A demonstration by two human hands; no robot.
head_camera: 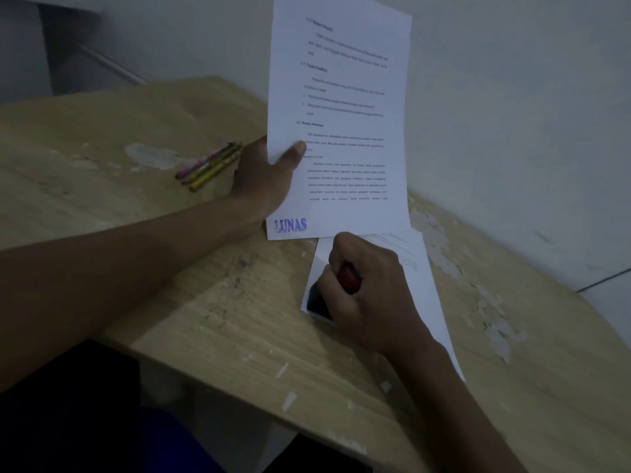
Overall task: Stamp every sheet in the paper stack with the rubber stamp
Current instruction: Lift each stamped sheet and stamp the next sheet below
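Note:
My left hand (269,179) pinches the left edge of a printed sheet (345,107) and holds it upright above the table. That sheet bears a blue "LUNAS" stamp mark (291,226) at its lower left corner. Below it the paper stack (423,288) lies flat on the wooden table. My right hand (368,291) grips the rubber stamp (348,278), which has a red handle and a dark base, and presses it down on the lower left corner of the stack's top sheet.
Three coloured pencils (210,165) lie on the wooden table (191,302) just left of my left hand. A white wall (512,131) runs along the table's far right side. The table's front edge runs close to my body.

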